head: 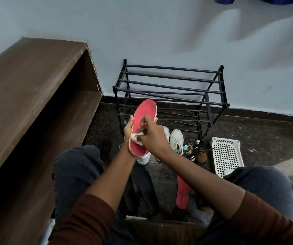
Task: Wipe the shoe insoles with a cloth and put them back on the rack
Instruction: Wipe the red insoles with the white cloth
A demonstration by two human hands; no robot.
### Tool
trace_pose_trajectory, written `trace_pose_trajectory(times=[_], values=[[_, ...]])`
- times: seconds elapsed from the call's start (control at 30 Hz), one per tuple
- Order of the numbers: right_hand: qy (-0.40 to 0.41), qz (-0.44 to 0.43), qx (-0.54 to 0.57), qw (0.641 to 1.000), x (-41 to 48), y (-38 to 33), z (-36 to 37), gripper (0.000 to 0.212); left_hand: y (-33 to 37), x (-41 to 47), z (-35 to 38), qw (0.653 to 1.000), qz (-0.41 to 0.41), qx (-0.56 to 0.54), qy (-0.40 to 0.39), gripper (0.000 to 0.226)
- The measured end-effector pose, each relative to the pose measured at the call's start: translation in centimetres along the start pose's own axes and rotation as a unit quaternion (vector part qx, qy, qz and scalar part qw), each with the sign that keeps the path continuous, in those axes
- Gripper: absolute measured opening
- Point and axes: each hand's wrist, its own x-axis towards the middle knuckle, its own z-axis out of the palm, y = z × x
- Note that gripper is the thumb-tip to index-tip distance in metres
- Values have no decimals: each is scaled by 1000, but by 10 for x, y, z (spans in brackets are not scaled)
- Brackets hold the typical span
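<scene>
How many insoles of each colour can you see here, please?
Red insoles: 2, one held, one lying loose
Black insoles: 2, lying side by side
Total: 4

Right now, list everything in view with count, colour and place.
held insole: one, red, in front of the rack
cloth: one, white, on the held insole
dark insoles: two, black, floor below the held insole
floor insole: one, red, right of the dark insoles
shoes: at least two, white, floor before the rack
rack: one, black, against the wall
basket: one, white, floor right of the shoes
small items: several, mixed, between shoes and basket
cabinet: one, brown, left
left hand: grips the held insole
right hand: pinches the cloth
</scene>
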Motion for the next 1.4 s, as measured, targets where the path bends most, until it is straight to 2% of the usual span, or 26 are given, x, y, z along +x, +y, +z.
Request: trace_pose_trajectory(times=[0.07, 0.17, 0.23, 0.37, 0.5, 0.53, 0.63, 0.73, 0.87, 0.93, 1.0, 1.13, 1.23, 1.4], values=[[33, -14, -26, 999, 9, -1, -5, 30, 3, -3, 5, 998, -9, -34, -57, 55], [73, -15, -36, 997, 23, 0, -13, 28, 4, -6, 12, 996, 8, -54, -74, 51], [72, -14, -40, 997, 28, 1, -13, 29, 2, -7, 16, 995, 8, -66, -78, 50], [22, -21, -49, 998, 21, 2, -6, 33, 3, -3, 8, 997, -1, -55, -48, 59], [-37, -38, -1, 999, 2, 3, 2, 37, 2, -6, -2, 999, 19, 10, 26, 76], [-53, -48, -2, 997, -2, 4, 5, 38, -1, -8, -9, 999, 18, 9, 41, 75], [-119, -61, -18, 991, -12, 6, 7, 41, -2, -16, -16, 991, 23, 68, 109, 50], [-162, -30, 38, 986, -10, 6, -3, 41, 4, -7, -21, 996, -3, -1, 89, 58], [-29, 30, 106, 993, 11, 3, -17, 38, 9, 1, -16, 999, 24, -22, 20, 62], [14, 23, 66, 997, 22, 4, -18, 35, 10, -4, -7, 999, 31, -12, -3, 62], [18, 15, 21, 1000, 28, 5, -14, 34, 9, -8, 1, 999, 36, 8, -6, 59], [-18, -6, -11, 1000, 22, 10, -2, 35, 9, -10, 3, 1000, 23, -11, -9, 54], [-57, -4, 15, 998, 13, 11, -1, 37, 10, -6, -7, 999, 28, -7, 13, 60], [-183, -4, 17, 983, -5, 9, -5, 40, 11, -5, -13, 999, 7, -18, 34, 64]])
